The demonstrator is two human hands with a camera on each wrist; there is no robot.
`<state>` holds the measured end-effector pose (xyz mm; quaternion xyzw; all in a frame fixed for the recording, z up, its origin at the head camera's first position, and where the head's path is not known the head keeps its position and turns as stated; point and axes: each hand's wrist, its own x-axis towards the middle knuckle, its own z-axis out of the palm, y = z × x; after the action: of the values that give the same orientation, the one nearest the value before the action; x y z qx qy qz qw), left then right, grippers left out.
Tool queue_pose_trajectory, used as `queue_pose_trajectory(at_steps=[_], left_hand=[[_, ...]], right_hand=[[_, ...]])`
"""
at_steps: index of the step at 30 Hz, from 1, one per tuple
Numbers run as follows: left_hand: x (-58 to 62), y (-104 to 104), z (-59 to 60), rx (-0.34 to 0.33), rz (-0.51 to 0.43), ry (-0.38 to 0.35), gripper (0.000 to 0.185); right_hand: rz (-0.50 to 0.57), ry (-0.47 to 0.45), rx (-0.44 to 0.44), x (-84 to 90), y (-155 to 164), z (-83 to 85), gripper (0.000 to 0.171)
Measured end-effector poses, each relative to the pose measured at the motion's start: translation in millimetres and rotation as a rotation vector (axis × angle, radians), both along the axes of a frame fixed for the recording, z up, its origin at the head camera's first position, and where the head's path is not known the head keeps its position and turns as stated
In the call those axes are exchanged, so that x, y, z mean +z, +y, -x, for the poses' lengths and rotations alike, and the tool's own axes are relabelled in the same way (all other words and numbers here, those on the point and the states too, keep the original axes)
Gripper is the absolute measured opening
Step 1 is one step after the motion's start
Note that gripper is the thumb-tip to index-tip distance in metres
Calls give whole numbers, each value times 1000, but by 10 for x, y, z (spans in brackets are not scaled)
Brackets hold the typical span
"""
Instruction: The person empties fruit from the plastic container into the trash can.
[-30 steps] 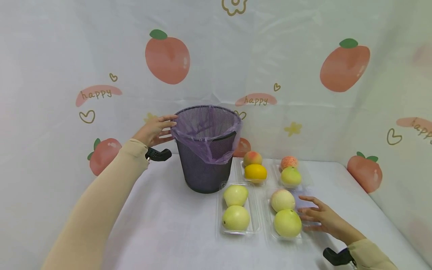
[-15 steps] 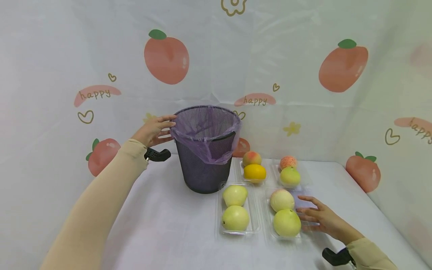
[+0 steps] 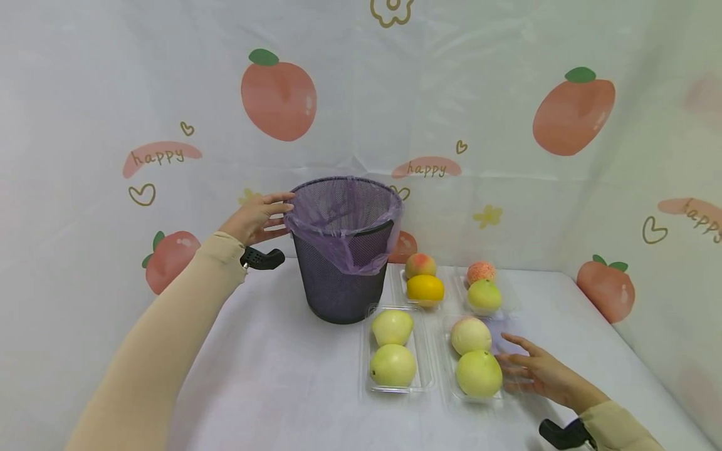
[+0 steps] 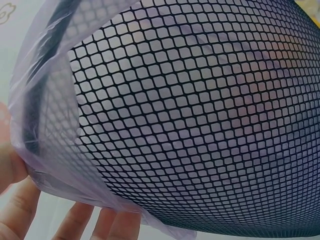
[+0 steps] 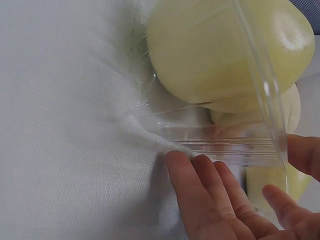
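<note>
With the left hand [image 3: 255, 219] unmoved, its straight fingers resting on the bin [image 3: 343, 250] rim at 9 o'clock, the right hand [image 3: 536, 373] has crept slightly closer, straight fingers touching the clear tray [image 3: 496, 331] at the 3 o'clock side of its two fruits, so no lift seems begun.

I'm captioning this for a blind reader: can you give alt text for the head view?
A person's left hand touches the rim of a black mesh wastebasket lined with a purple bag, while the right hand rests open against a clear plastic tray holding two pale fruits. Three more fruit trays sit nearby on the white table.
</note>
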<state>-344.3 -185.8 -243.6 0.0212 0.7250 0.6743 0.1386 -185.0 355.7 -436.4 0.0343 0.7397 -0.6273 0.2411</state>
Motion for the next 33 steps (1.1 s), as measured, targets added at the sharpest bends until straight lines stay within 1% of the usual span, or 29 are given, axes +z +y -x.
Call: queue_pose_trajectory(at_steps=[6,10,15,21,23,25,29,33], left_hand=[[23,-35,-10,8,8,-4,55],[40,-58,-29,12,20,-1,55],[31,-77,-39,9,20,3,55],[-1,-65,-31,14,10,2,56],[-8,-47,-29,20,6,-3,55],[-9,-24,-33,11,12,6,56],[2,23,-34,3,12,11,55],[15,26,-30,10,15,13,54]], right_hand=[[-21,-27,12,10,-53,56,80],[-12,-35,23,3,-93,92,80],[4,-50,45,-8,-117,103,81],[-45,-67,-1,-5,-150,92,84],[-63,-62,-12,0,-155,88,83],[-84,-53,-19,9,-152,78,82],[-122,-21,1,35,-139,44,78],[-119,-2,30,46,-147,22,74]])
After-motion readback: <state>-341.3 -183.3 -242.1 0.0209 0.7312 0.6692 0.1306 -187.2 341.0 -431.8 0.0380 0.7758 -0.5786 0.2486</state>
